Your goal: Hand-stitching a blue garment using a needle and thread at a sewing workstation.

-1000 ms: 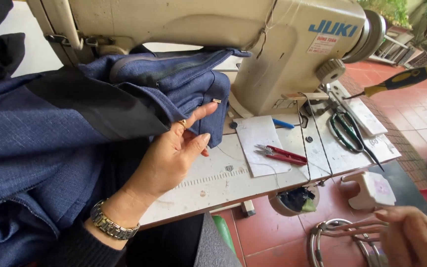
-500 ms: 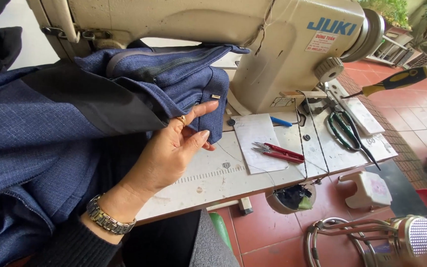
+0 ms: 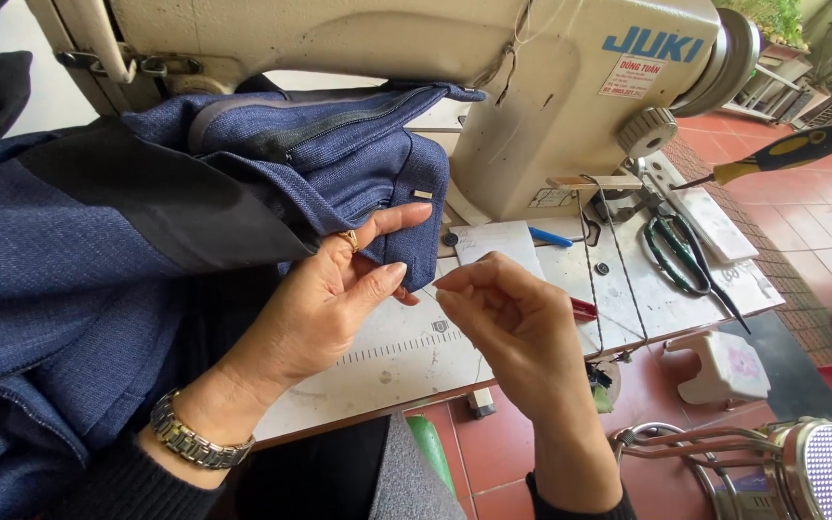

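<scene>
A dark blue garment (image 3: 98, 250) with a black panel and a zipper lies bunched under the arm of a cream sewing machine (image 3: 455, 87). My left hand (image 3: 325, 299), wearing a ring and a metal watch, grips a folded edge of the garment near a small metal tab (image 3: 422, 195). My right hand (image 3: 503, 318) sits just right of it, thumb and fingers pinched together close to the fabric edge; whatever they pinch is too thin to make out.
On the white machine table (image 3: 387, 366) lie a paper slip (image 3: 498, 241), a blue pen (image 3: 551, 237), black scissors (image 3: 676, 252) and red snips (image 3: 584, 309). A yellow-handled screwdriver (image 3: 782, 154) juts out at right. Red floor tiles, a small white stool (image 3: 724, 368) and a metal object (image 3: 820, 472) lie below.
My right hand has come up from low at the right to the fabric edge beside my left hand. The left hand keeps its hold on the garment.
</scene>
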